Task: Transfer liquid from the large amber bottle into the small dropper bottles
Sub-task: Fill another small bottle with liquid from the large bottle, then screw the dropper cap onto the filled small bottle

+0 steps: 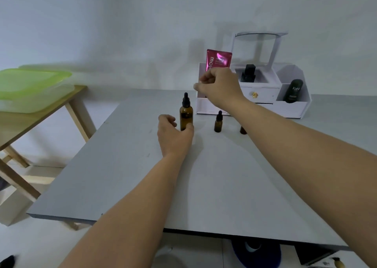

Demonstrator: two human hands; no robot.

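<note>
The large amber bottle (186,113) stands upright on the grey table (204,176), with its black dropper cap on. My left hand (173,134) is curled around its base, thumb against the glass. My right hand (219,87) hovers above and to the right of the cap, fingers curled with nothing visible in them. A small amber dropper bottle (218,122) with a black cap stands to the right. A second small amber bottle (242,130) is mostly hidden behind my right forearm.
A white organiser (289,104) stands at the table's back right with a pink sachet (218,60), a black bottle (248,73) and a dark tube (293,91). A wooden side table (67,102) with a green-lidded box (30,88) stands at the left.
</note>
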